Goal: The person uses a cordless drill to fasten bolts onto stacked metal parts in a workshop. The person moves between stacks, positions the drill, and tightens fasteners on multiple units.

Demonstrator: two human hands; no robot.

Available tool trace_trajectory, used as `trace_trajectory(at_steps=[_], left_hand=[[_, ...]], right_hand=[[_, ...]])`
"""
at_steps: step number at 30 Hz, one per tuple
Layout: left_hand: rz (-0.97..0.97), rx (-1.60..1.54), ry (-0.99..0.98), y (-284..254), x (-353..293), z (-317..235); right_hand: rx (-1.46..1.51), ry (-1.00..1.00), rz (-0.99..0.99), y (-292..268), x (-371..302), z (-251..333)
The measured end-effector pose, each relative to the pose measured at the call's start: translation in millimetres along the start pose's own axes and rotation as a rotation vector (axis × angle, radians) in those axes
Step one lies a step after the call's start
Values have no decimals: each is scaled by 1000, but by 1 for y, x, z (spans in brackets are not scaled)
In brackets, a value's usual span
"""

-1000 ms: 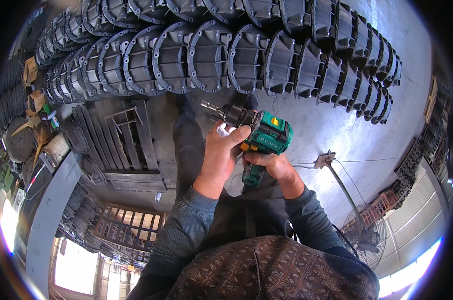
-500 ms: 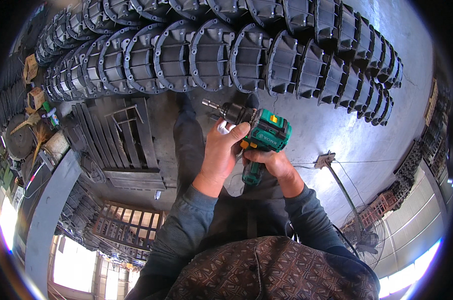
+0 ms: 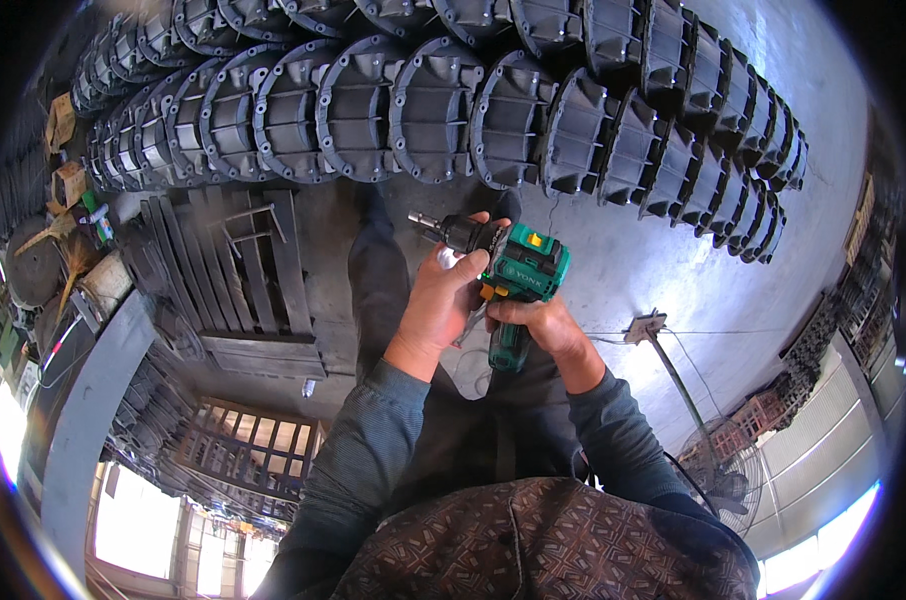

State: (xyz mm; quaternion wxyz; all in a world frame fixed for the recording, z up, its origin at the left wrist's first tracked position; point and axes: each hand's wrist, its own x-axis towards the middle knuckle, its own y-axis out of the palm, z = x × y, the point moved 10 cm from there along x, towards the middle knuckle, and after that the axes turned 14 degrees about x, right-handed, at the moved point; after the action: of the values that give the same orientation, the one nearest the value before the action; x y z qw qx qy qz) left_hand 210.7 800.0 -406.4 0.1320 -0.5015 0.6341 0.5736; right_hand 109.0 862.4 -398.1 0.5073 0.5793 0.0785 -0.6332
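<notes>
A green and black cordless drill is held level in front of my legs, its chuck and silver socket bit pointing to the left. My right hand is closed around the top of its handle, below the body. From the left, my left hand wraps the front of the drill behind the chuck, the thumb lying along its side. Something small and shiny shows between this hand's thumb and fingers; I cannot make out what it is. The drill's black battery base hangs below my right hand.
Two long rows of dark ribbed metal castings curve across the floor ahead. On the left lie metal slats beside a grey beam. A slatted crate stands nearer. On the right stands a pole-mounted fan with cables.
The drill has tilted and shifted slightly, its body a little further left. Both hands keep their hold. The whole view has turned a little.
</notes>
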Motion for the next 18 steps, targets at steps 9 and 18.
trace_trajectory(at_steps=[9,18], left_hand=[[-72,67,49,-9,-10,-11],[-224,99,15,-16,-14,-12]], right_hand=[[-32,25,13,18,4,-8],[-2,2,35,18,8,-11]])
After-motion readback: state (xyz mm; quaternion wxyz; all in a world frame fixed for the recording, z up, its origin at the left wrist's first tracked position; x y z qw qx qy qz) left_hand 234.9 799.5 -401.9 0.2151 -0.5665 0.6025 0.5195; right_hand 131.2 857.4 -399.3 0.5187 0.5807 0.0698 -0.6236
